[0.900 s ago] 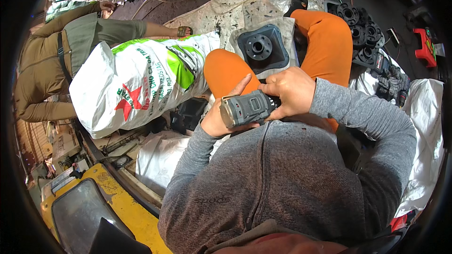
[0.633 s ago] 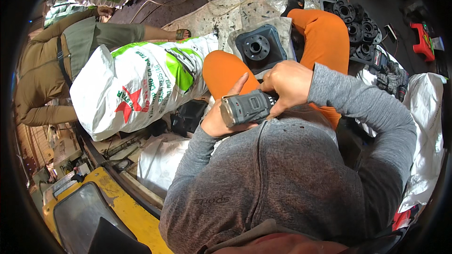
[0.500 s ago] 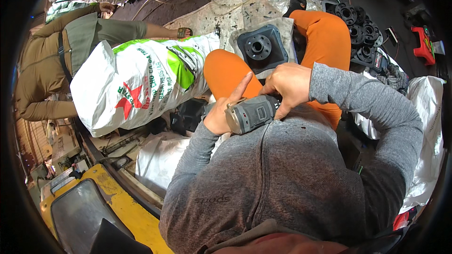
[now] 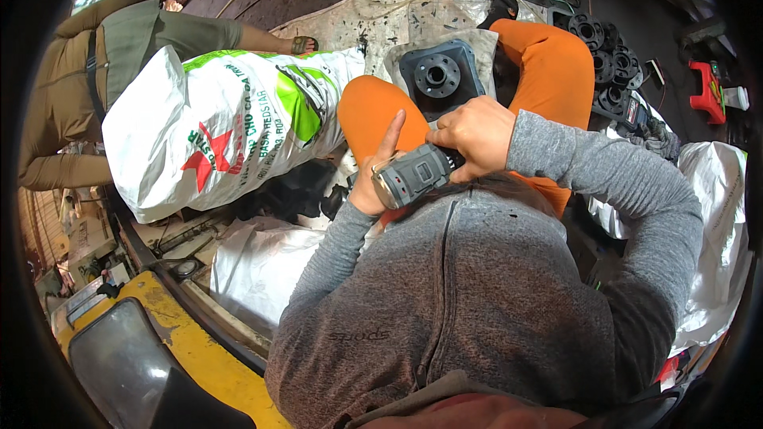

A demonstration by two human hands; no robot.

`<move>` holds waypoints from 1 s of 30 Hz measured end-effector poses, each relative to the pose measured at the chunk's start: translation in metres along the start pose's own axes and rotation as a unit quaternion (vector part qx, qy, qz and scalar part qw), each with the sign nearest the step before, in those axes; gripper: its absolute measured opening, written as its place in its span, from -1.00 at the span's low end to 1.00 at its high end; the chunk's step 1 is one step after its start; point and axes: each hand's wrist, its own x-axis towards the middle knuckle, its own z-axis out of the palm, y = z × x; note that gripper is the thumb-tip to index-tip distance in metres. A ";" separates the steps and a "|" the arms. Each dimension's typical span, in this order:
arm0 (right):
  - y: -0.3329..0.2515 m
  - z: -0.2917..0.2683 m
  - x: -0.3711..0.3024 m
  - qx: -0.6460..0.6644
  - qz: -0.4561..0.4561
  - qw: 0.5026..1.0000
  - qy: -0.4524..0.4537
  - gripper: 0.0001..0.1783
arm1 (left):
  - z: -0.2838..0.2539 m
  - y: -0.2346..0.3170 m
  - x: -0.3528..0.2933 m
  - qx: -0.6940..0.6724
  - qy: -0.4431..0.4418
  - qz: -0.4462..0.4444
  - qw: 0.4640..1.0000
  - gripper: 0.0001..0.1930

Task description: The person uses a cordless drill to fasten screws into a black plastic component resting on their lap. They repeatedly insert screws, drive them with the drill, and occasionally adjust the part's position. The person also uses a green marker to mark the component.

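A grey cordless drill (image 4: pixel 415 176) lies across my lap, against the front of my grey top. My left hand (image 4: pixel 369 183) grips it at the rear, index finger stretched upward; the drill's handle is hidden below. Fingers and thumb of my right hand (image 4: pixel 475 133) close round the drill's black front collar, hiding its tip. Just beyond, between my orange-clad legs, sits a black squarish moulded part (image 4: pixel 467 94) with a round flange (image 4: pixel 437 78), ringed with small holes around a central bore. Neither hand touches that part.
Several round black flanged parts (image 4: pixel 616 71) are piled at the far right, near a red tool (image 4: pixel 706 94). A large white sack (image 4: pixel 199 135) stands at my left, beside another person (image 4: pixel 67 111). Yellow equipment (image 4: pixel 155 294) is at the lower left; a hose crosses the far floor.
My right hand has shifted slightly left and up along the drill's front, now wrapping its collar. The drill has tilted a little, its front end higher.
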 end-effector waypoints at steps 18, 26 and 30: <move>-0.042 -0.017 -0.002 -0.018 0.022 0.967 0.252 -0.45 | -0.030 -0.009 -0.037 -0.352 0.169 -0.058 0.919 -0.42; -0.045 0.016 0.001 0.061 0.040 0.963 0.259 -0.43 | -0.034 0.003 -0.054 -0.409 0.174 -0.071 0.893 -0.50; -0.055 -0.013 0.019 -0.089 -0.073 0.958 0.261 -0.28 | -0.034 0.016 -0.055 -0.391 0.185 -0.085 0.898 -0.48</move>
